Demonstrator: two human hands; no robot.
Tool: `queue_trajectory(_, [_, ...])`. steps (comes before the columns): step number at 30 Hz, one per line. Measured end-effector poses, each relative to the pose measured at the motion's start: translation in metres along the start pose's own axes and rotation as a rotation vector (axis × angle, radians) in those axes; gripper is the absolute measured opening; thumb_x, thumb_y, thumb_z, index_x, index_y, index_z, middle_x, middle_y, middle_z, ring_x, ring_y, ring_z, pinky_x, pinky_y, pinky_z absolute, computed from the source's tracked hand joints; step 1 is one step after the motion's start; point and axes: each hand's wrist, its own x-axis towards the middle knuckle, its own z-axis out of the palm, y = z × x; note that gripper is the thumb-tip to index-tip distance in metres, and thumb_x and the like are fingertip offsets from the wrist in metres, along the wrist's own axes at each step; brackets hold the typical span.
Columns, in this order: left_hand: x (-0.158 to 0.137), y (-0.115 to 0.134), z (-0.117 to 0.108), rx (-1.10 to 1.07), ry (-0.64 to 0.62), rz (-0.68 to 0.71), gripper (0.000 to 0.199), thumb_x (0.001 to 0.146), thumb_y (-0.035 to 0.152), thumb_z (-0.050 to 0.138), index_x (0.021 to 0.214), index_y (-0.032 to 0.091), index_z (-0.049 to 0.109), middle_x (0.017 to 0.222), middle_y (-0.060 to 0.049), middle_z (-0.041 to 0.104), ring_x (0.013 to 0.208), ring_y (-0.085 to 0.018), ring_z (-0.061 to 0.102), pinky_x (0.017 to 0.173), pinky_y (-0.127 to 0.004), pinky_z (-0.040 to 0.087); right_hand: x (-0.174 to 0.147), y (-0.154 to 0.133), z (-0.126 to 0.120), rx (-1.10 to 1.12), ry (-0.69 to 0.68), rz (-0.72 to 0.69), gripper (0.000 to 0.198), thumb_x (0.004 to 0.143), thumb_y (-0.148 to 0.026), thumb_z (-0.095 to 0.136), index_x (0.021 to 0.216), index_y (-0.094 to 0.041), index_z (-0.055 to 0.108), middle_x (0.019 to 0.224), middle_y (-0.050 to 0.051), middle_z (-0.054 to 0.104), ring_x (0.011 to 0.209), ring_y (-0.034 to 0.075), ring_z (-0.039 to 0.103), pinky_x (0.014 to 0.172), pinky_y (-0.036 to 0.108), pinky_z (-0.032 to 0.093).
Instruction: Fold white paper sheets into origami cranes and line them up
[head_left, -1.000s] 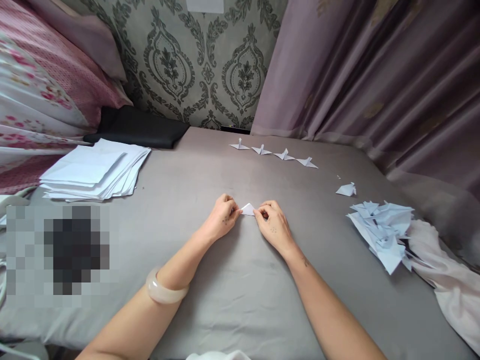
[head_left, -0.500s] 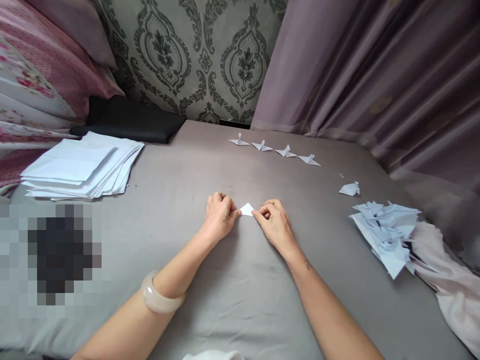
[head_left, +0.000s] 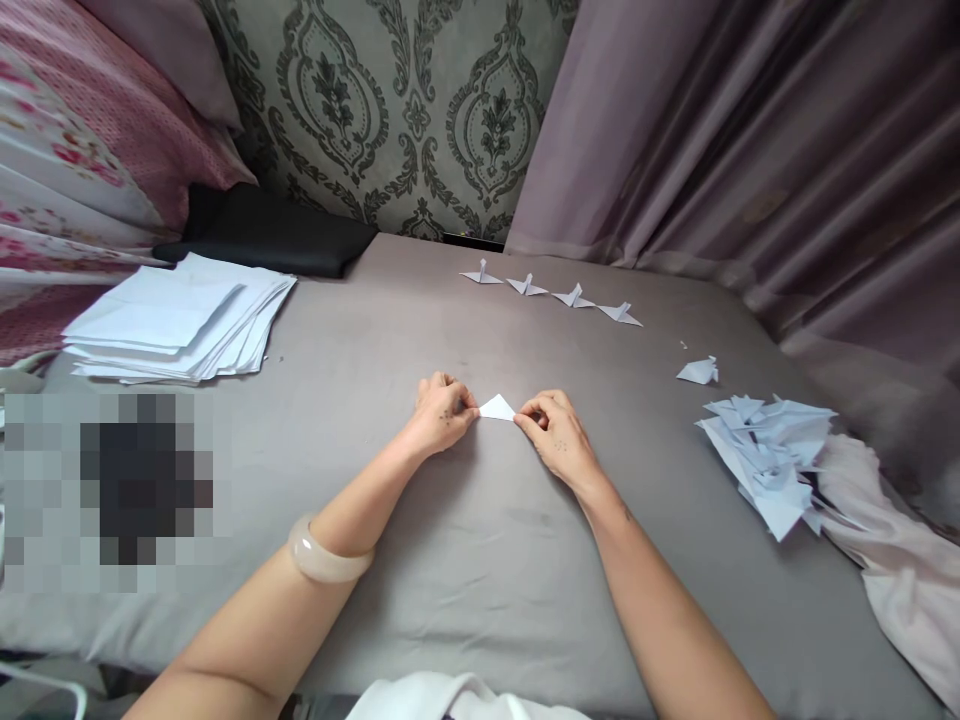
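A small piece of folded white paper point(head_left: 497, 407), shaped like a triangle with its peak pointing away from me, is stretched between my two hands above the grey cloth. My left hand point(head_left: 444, 412) pinches its left corner between thumb and forefinger, the other fingers curled in. At the right corner, my right hand point(head_left: 556, 432) pinches the paper in the same way. Beyond the hands, several folded paper cranes point(head_left: 526, 285) stand in a slanting row. One more folded paper piece point(head_left: 698, 370) lies apart on the right.
To the left rests a stack of white paper sheets point(head_left: 165, 315), with a folded black cloth point(head_left: 262, 228) behind it. A pile of folded papers point(head_left: 769, 450) lies at right beside pale pink fabric point(head_left: 900, 560). Curtains and a patterned wall border the grey surface point(head_left: 360, 330).
My right hand has shifted slightly right, and more of the paper triangle's width shows between the hands. The view has moved a little. Both hands keep their pinch.
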Motion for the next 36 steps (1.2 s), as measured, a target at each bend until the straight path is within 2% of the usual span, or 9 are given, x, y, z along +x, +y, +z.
queue_trajectory(6, [-0.001, 0.001, -0.005, -0.036, -0.007, -0.056, 0.019, 0.08, 0.034, 0.055, 0.086, 0.022, 0.069, 0.092, -0.007, 0.05, 0.096, -0.025, 0.043, 0.089, -0.039, 0.039, -0.007, 0.004, -0.002, 0.1, -0.019, -0.12, 0.031, 0.076, -0.013, 0.047, 0.098, -0.023, 0.067, 0.103, 0.005, 0.056, 0.075, 0.012, 0.056, 0.074, 0.027, 0.047])
queue_trajectory(11, [-0.004, -0.002, -0.005, -0.045, -0.027, 0.038, 0.028, 0.075, 0.046, 0.063, 0.088, 0.024, 0.07, 0.092, -0.006, 0.05, 0.093, -0.024, 0.043, 0.085, -0.036, 0.039, -0.011, 0.006, 0.003, 0.069, -0.023, -0.168, 0.037, 0.071, -0.007, 0.045, 0.088, -0.025, 0.073, 0.105, 0.003, 0.057, 0.084, 0.013, 0.058, 0.077, 0.028, 0.047])
queue_trajectory(14, [-0.005, -0.003, -0.003, 0.006, -0.022, 0.112, 0.023, 0.074, 0.041, 0.064, 0.087, 0.023, 0.071, 0.091, -0.005, 0.052, 0.089, -0.022, 0.044, 0.086, -0.036, 0.037, -0.011, 0.005, 0.005, 0.048, 0.0, -0.177, 0.034, 0.07, -0.008, 0.047, 0.082, -0.026, 0.074, 0.105, 0.003, 0.059, 0.093, 0.015, 0.058, 0.084, 0.031, 0.046])
queue_trajectory(16, [-0.004, -0.003, -0.001, 0.025, -0.005, 0.148, 0.018, 0.076, 0.036, 0.062, 0.083, 0.022, 0.071, 0.087, -0.004, 0.055, 0.085, -0.02, 0.046, 0.086, -0.036, 0.036, -0.011, 0.004, 0.004, 0.082, 0.011, -0.173, 0.031, 0.071, -0.01, 0.048, 0.08, -0.025, 0.073, 0.104, 0.003, 0.061, 0.089, 0.015, 0.059, 0.081, 0.03, 0.047])
queue_trajectory(20, [0.0, -0.005, 0.002, -0.148, -0.057, 0.177, 0.02, 0.079, 0.035, 0.058, 0.08, 0.018, 0.067, 0.072, 0.0, 0.057, 0.068, -0.014, 0.047, 0.069, -0.027, 0.037, -0.008, 0.001, -0.001, 0.291, 0.051, -0.044, 0.025, 0.073, -0.016, 0.051, 0.091, -0.02, 0.068, 0.099, 0.005, 0.066, 0.072, 0.012, 0.06, 0.067, 0.026, 0.048])
queue_trajectory(23, [0.001, -0.006, 0.002, -0.344, -0.129, 0.177, 0.024, 0.08, 0.038, 0.057, 0.083, 0.015, 0.064, 0.069, 0.001, 0.058, 0.061, -0.011, 0.047, 0.06, -0.023, 0.035, -0.007, -0.001, -0.005, 0.475, 0.022, 0.058, 0.024, 0.076, -0.025, 0.057, 0.097, -0.019, 0.065, 0.094, 0.005, 0.069, 0.079, 0.014, 0.063, 0.071, 0.028, 0.05])
queue_trajectory(26, [0.0, -0.002, 0.003, -0.483, -0.173, 0.197, 0.025, 0.079, 0.039, 0.06, 0.086, 0.015, 0.063, 0.078, -0.002, 0.062, 0.069, -0.013, 0.053, 0.065, -0.023, 0.039, -0.008, -0.006, -0.008, 0.61, -0.049, 0.095, 0.025, 0.075, -0.032, 0.062, 0.097, -0.02, 0.065, 0.094, 0.006, 0.07, 0.083, 0.016, 0.065, 0.075, 0.031, 0.051])
queue_trajectory(32, [-0.004, 0.008, 0.002, -0.653, -0.213, 0.144, 0.028, 0.076, 0.039, 0.067, 0.09, 0.015, 0.063, 0.089, -0.005, 0.066, 0.082, -0.016, 0.06, 0.077, -0.027, 0.044, -0.012, -0.018, -0.017, 0.73, -0.161, 0.146, 0.028, 0.076, -0.038, 0.064, 0.097, -0.021, 0.067, 0.087, 0.004, 0.07, 0.078, 0.015, 0.063, 0.066, 0.027, 0.048])
queue_trajectory(36, [-0.006, 0.011, -0.001, -0.736, -0.236, 0.144, 0.031, 0.074, 0.039, 0.069, 0.094, 0.016, 0.063, 0.094, -0.006, 0.067, 0.086, -0.017, 0.061, 0.081, -0.029, 0.045, -0.012, -0.017, -0.019, 0.876, -0.221, 0.157, 0.033, 0.075, -0.042, 0.067, 0.099, -0.02, 0.068, 0.091, 0.005, 0.069, 0.079, 0.014, 0.061, 0.065, 0.026, 0.047])
